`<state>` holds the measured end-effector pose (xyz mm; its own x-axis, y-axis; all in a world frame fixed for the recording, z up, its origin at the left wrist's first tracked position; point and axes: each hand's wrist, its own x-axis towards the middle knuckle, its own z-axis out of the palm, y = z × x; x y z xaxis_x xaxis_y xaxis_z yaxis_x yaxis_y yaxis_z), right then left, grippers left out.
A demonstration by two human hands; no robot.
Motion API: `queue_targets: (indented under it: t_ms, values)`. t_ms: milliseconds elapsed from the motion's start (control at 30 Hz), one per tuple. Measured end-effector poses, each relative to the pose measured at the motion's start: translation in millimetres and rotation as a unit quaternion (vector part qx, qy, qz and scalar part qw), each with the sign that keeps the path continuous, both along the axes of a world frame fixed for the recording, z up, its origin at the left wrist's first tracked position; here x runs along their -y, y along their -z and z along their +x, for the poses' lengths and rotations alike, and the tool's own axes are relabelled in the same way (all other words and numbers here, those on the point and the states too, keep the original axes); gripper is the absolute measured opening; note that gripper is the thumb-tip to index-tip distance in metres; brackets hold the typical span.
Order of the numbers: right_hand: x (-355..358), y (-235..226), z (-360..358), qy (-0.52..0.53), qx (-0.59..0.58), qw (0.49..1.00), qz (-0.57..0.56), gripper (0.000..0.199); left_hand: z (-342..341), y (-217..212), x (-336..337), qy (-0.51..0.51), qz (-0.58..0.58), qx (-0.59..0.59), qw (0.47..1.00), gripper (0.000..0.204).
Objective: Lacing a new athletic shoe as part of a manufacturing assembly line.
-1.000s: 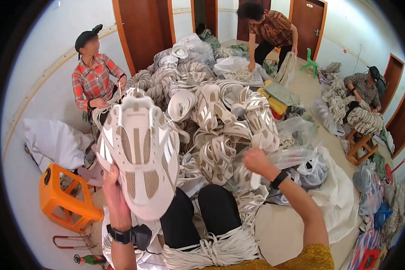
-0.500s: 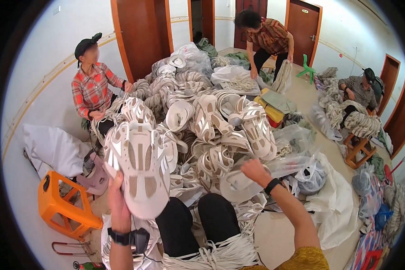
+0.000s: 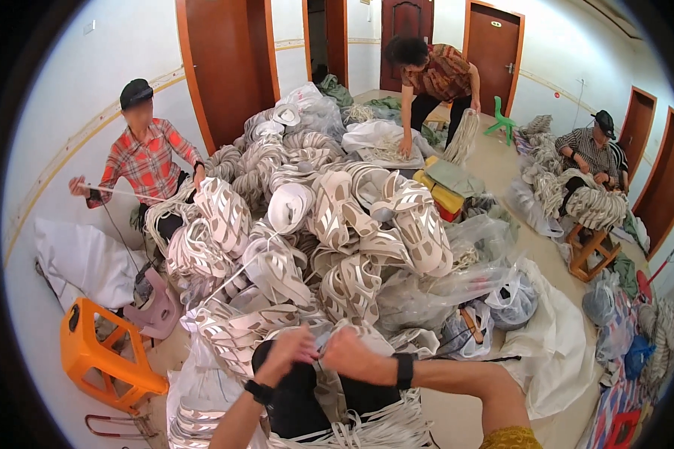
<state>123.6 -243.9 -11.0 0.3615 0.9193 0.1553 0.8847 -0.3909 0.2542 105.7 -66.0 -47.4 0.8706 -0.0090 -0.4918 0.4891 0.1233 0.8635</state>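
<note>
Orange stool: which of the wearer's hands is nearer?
Left. The left hand is in the lap, on the orange stool side; the right hand meets it just beyond, farther from the stool.

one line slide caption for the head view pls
Left hand and right hand meet at a white cut-out piece before a heap of white pieces; three people work nearby.

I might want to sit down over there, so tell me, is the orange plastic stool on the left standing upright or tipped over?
Tipped. The orange stool lies on its side on the floor, beside the pink stool.
</note>
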Motion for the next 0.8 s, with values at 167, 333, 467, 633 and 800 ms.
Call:
queue_targets:
  t_ms: [167, 333, 467, 633, 800]
  values:
    - [-1.5, 4.1, -47.5, -0.064, 0.021, 0.998, 0.006, 0.013, -36.7, 13.6, 26.4, -0.116, -0.138, -0.071, 0.981, 0.042]
    - [19.4, 21.8, -96.9, -0.072, 0.046, 0.996, -0.01, 0.016, -55.2, 9.7, 46.5, 0.159, 0.367, 0.146, 0.905, 0.053]
    - [11.6, 54.4, -119.9, -0.061, 0.006, 0.997, 0.042, 0.016, -49.5, -1.8, 59.4, 0.122, 0.556, 0.246, 0.784, 0.06]
    - [7.6, 64.8, -117.5, -0.142, -0.051, 0.985, 0.084, 0.017, -28.7, -5.4, 69.1, 0.155, 0.529, 0.308, 0.775, 0.062]
    - [28.3, 19.5, -66.6, -0.024, -0.329, 0.937, 0.116, 0.025, -27.9, -0.8, 57.6, 0.201, 0.539, 0.341, 0.744, 0.055]
